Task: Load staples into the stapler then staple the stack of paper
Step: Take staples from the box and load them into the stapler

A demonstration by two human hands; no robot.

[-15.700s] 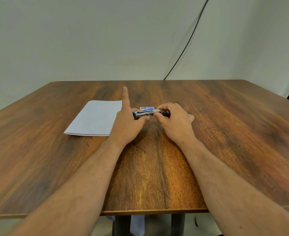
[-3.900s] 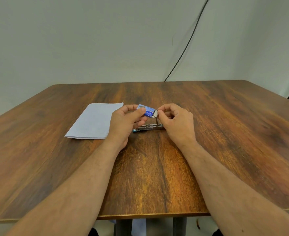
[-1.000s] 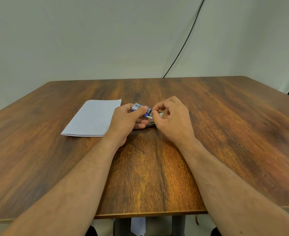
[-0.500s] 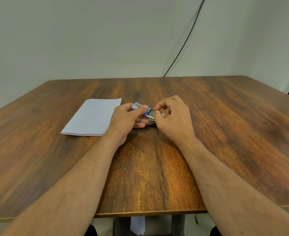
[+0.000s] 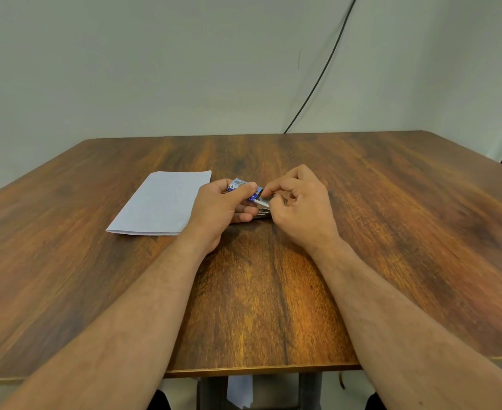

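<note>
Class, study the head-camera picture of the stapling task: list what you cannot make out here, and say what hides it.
- Stapler, head view: mostly hidden behind both hands; open or shut, loaded or not, cannot be told.
- Staples: too small to see at the box's open end, where the right hand pinches.
- Staple box: print too small; the left hand covers its middle.
- Paper stack: sheet count unreadable.
- Table: near corners cut off by the frame.

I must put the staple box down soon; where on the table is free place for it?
Bare wood lies right of the right hand, behind both hands toward the wall, and along the table near edge. Crowded: the paper stack, left hand, staple box and stapler.
</note>
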